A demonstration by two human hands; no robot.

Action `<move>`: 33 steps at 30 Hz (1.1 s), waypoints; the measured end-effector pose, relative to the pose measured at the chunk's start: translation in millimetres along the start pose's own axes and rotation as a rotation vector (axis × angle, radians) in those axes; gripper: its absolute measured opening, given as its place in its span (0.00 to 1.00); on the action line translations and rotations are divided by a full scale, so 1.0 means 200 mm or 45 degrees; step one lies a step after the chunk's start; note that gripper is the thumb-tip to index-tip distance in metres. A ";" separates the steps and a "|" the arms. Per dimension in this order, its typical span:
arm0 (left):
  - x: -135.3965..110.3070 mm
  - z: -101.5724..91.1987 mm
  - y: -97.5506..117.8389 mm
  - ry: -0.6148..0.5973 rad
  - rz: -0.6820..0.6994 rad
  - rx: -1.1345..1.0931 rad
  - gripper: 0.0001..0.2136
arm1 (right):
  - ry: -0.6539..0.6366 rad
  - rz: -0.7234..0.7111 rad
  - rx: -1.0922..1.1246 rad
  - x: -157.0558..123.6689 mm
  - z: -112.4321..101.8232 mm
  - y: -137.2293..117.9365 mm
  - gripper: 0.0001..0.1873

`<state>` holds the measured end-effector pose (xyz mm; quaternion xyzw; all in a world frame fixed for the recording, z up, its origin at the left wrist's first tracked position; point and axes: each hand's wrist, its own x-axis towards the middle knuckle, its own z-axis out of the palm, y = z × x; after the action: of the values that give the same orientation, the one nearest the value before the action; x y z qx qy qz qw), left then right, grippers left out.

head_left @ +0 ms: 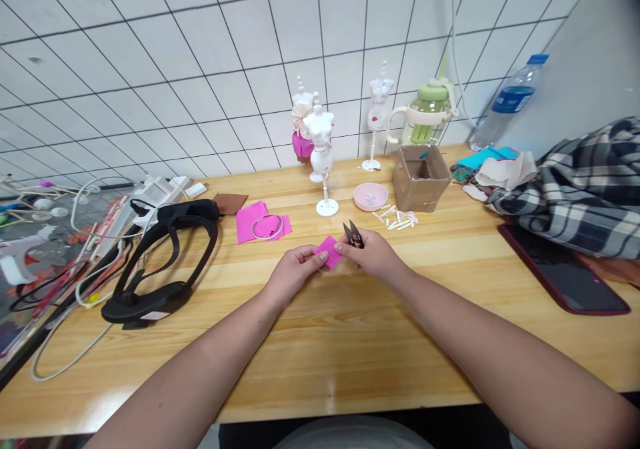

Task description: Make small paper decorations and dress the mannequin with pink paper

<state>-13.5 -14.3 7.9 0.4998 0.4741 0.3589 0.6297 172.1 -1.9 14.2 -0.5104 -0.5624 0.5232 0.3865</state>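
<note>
A small folded piece of magenta cloth [329, 252] is held between both hands above the table. My left hand [300, 264] pinches its left side between thumb and fingers. With thumb and fingertips, my right hand [369, 249] grips the cloth's right edge; the same hand also holds dark thread snips [353, 234], blades pointing up and apart. Beyond the hands lie larger magenta cloth pieces [249, 223] with a silver ring [254, 231] on top. A white mini dress form [320, 143] stands upright behind the cloth.
A pink bowl [371, 197] with small bits, white strips [399, 220] and a cardboard box [421, 183] stand back right. A black headset [165, 262] lies left, a tablet [560, 272] right. Further back are more dress forms [380, 105], a green-lidded cup [430, 112] and a water bottle [513, 102].
</note>
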 end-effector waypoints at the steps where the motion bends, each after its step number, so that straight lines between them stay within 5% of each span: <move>1: 0.00 0.00 0.00 0.007 -0.008 -0.022 0.14 | -0.009 0.007 0.024 0.00 0.00 0.00 0.14; 9: -0.01 0.02 0.00 0.041 -0.013 -0.106 0.13 | -0.031 0.027 -0.033 -0.02 0.01 -0.01 0.15; 15: -0.02 -0.01 0.07 0.269 0.050 -0.460 0.11 | -0.085 0.066 0.318 -0.04 0.05 -0.02 0.14; 19: -0.04 -0.06 0.13 0.367 -0.008 -0.646 0.12 | -0.246 0.142 0.222 -0.09 0.10 -0.03 0.10; 25: -0.04 -0.07 0.12 0.396 -0.111 -0.599 0.14 | -0.550 0.014 0.266 -0.17 0.19 -0.01 0.22; 33: -0.05 -0.03 0.09 0.400 -0.012 -0.403 0.13 | -0.709 0.067 0.169 -0.17 0.18 -0.02 0.24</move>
<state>-21.2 -17.6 28.5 0.3305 0.5066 0.4994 0.6203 142.2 -42.9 16.5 -0.3353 -0.5980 0.6887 0.2360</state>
